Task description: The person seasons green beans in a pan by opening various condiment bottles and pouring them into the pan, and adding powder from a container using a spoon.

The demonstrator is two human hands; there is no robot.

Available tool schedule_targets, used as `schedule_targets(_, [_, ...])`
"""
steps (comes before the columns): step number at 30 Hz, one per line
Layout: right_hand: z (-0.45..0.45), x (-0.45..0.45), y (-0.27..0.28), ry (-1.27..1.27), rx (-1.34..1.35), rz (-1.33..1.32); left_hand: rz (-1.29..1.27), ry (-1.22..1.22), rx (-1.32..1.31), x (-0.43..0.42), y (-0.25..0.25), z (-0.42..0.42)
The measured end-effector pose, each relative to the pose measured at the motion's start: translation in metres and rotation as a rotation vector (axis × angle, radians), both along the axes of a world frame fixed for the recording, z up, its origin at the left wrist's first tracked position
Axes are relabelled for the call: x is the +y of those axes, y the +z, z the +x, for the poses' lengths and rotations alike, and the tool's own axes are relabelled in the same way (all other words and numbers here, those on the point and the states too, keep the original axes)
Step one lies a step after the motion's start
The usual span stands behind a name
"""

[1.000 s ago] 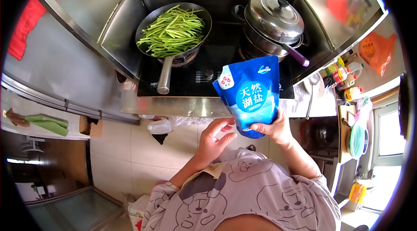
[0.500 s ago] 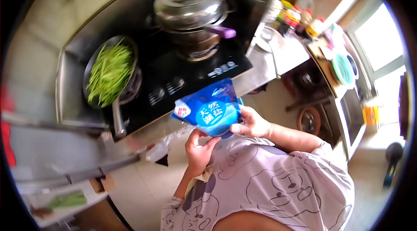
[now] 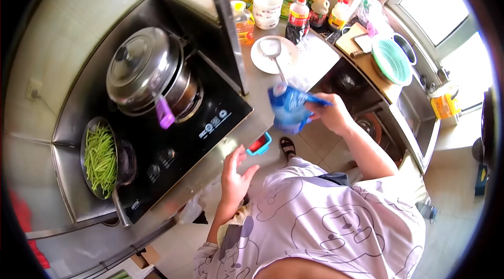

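My right hand grips a blue bag of salt by its edge, holding it out over the floor near the counter's corner. The bag is slightly blurred. My left hand is empty, fingers apart, close to the front edge of the stove. A frying pan with green beans sits on the left burner. On the other burner stands a lidded steel pot with a purple handle.
Beyond the bag, a white plate with a spatula lies on the counter. Stacked bowls, an oil bottle and several sauce bottles line the wall. A green basket rests on the right. A metal panel divides stove and counter.
My left hand has let go of the salt bag. My right hand has carried the bag rightward, toward the counter. The view has turned to the right.
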State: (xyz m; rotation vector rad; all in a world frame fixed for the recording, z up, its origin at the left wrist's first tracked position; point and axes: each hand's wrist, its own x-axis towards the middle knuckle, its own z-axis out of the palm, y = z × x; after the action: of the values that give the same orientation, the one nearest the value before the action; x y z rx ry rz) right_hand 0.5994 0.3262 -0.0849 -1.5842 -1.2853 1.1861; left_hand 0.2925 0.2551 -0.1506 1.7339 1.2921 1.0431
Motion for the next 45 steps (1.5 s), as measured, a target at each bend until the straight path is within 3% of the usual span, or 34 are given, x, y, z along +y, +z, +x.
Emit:
schedule_targets(3, [0.048,0.073,-0.003,-0.195,-0.183,0.006,-0.165,0.081,-0.121,0.006,-0.026,0.027])
schedule_targets(5, [0.076,0.135,-0.032,-0.222,-0.223,0.165,-0.375,0.163,-0.138,0.004,-0.031,0.046])
schedule_targets(6, [0.092,0.179,-0.071,-0.187,-0.169,0.406,-0.462,0.202,-0.178,0.006,-0.028,0.059])
schedule_targets(7, [0.097,0.211,-0.077,-0.188,-0.338,0.409,-0.466,0.219,-0.174,0.006,-0.031,0.069])
schedule_targets(9, [0.102,0.28,-0.109,-0.182,-0.239,0.391,-0.544,0.302,-0.286,0.005,-0.038,0.086])
schedule_targets(11, [0.088,0.308,-0.088,-0.203,-0.357,0.311,-0.571,0.354,-0.256,0.008,-0.026,0.101])
schedule_targets(15, [0.081,0.372,-0.132,-0.15,-0.303,0.33,-0.638,0.472,-0.259,-0.003,-0.026,0.115])
schedule_targets(21, [0.066,0.405,-0.168,-0.212,-0.304,0.322,-0.658,0.639,-0.331,-0.008,-0.029,0.127])
schedule_targets(23, [0.068,0.413,-0.173,-0.109,-0.27,0.173,-0.655,0.614,-0.305,-0.002,-0.027,0.131])
schedule_targets(25, [0.063,0.414,-0.179,-0.178,-0.486,0.121,-0.659,0.568,-0.283,0.006,-0.025,0.136])
schedule_targets(26, [0.062,0.407,-0.173,-0.187,-0.428,0.143,-0.666,0.567,-0.288,0.009,-0.024,0.138])
schedule_targets(27, [0.054,0.409,-0.197,-0.371,-0.49,0.321,-0.672,0.569,-0.292,0.011,-0.024,0.139])
schedule_targets(29, [0.049,0.376,-0.165,-0.4,-0.354,0.432,-0.68,0.543,-0.272,0.014,-0.029,0.138])
schedule_targets(33, [0.054,0.286,-0.151,-0.203,-0.003,0.468,-0.711,0.489,-0.232,0.026,-0.022,0.142])
schedule_targets(36, [0.092,0.273,-0.16,-0.495,-0.335,0.66,-0.668,0.51,-0.254,0.031,-0.019,0.147])
schedule_targets(37, [0.105,0.283,-0.167,-0.588,-0.321,0.521,-0.67,0.512,-0.257,0.03,-0.02,0.148])
schedule_targets(41, [0.125,0.331,-0.153,-0.521,-0.266,0.567,-0.695,0.48,-0.22,0.033,-0.018,0.151])
schedule_targets(45, [0.116,0.344,-0.131,-0.616,-0.417,0.438,-0.678,0.46,-0.182,0.035,-0.011,0.156])
